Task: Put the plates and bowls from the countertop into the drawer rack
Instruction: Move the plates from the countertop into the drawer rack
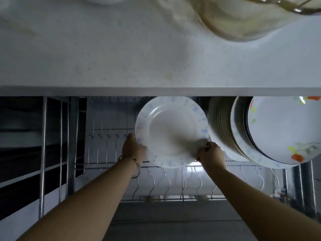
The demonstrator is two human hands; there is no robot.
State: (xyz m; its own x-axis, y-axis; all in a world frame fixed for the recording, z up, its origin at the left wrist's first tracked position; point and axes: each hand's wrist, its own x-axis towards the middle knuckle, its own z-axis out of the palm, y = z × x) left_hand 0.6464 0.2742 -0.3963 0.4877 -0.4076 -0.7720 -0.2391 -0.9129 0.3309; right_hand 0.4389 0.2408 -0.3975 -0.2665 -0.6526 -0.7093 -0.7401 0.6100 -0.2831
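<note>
A pale speckled counter (121, 58) fills the upper half of the view, its front edge running straight across. Below it a wire drawer rack (166, 181) stands pulled out, its wavy dividers lined up from left to right.

At the right end of the rack, a row of racked plates (224, 129) stands on edge, packed face to face. The nearest is a white plate with orange flowers (284, 129), and behind it is one with a blue-flecked rim (243, 150). The beige edges behind those are too tightly stacked to count. On the counter's far right is a blurred pile of amber glass dishes (234, 20). One white dish (104, 0) is cut off by the top edge.

A single blue-speckled plate (171, 131) is held over the middle of the rack, just left of the racked row. It is round, so it has no long axis. It is tipped up on edge, with its hollow face turned toward the camera and its top rim near the counter's edge. Whether its bottom rim touches the wires cannot be told.

Both hands hold this plate from below, one on each side. The left hand (133, 148) is curled round the lower left rim, with the fingers behind the plate. The right hand (211, 152) pinches the lower right rim, close to the nearest racked plate. One chain bracelet (129, 158) circles the left wrist.
</note>
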